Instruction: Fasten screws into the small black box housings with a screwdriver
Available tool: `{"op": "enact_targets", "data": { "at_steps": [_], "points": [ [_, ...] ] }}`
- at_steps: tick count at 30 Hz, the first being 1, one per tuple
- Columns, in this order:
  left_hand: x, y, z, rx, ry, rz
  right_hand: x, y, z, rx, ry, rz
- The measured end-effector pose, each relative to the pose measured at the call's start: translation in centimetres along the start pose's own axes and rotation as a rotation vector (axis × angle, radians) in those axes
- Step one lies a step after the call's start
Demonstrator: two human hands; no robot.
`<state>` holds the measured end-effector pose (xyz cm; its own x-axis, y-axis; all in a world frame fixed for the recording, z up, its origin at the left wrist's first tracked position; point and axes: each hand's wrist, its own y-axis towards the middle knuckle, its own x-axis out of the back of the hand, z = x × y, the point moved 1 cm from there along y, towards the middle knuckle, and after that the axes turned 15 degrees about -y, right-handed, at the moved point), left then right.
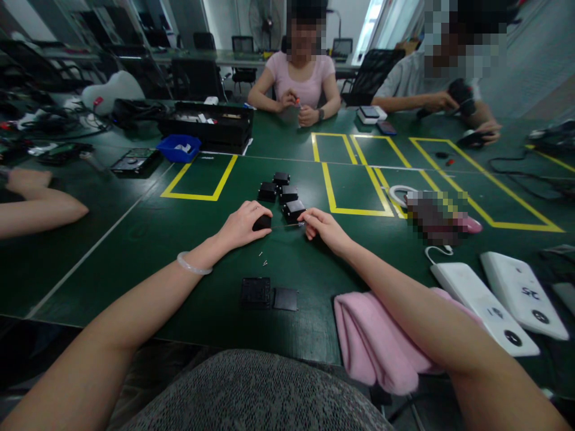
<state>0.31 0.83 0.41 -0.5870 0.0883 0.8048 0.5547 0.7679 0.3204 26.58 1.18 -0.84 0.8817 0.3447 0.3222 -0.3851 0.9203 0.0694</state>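
My left hand [248,222] is closed around a small black box [262,223], holding it against the green table. In my right hand [324,228], the fingers pinch a thin screwdriver [294,225] whose shaft points left toward that box; whether its tip touches the box is too small to tell. Just beyond my hands sit several similar black boxes [288,193] in a loose group. Tiny screws [265,263] lie on the table nearer to me. Closer still are an open black casing half [256,293] and a flat black cover [286,299], side by side.
A pink cloth [363,335] hangs over the front edge under my right forearm. White power banks [523,293] lie at right. Ahead are a blue bin [178,148], a black toolbox [206,129] and yellow tape outlines [359,212]. Other people sit across and at left.
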Motion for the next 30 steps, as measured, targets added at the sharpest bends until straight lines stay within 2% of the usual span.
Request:
{"op": "enact_targets", "data": {
  "at_steps": [3, 12, 18, 30],
  "points": [
    [0.0, 0.0, 0.02, 0.008, -0.005, 0.003, -0.04, 0.03, -0.07, -0.003, -0.009, 0.023],
    [-0.01, -0.01, 0.1, 0.014, -0.002, 0.006, 0.12, -0.14, 0.03, -0.015, -0.053, -0.014],
    [0.0, -0.03, 0.19, 0.005, -0.007, 0.001, -0.02, 0.02, -0.13, 0.009, -0.029, 0.02],
    [-0.04, 0.01, 0.17, 0.003, -0.003, 0.002, 0.04, -0.1, 0.02, 0.011, -0.073, -0.03]
  ]
}}
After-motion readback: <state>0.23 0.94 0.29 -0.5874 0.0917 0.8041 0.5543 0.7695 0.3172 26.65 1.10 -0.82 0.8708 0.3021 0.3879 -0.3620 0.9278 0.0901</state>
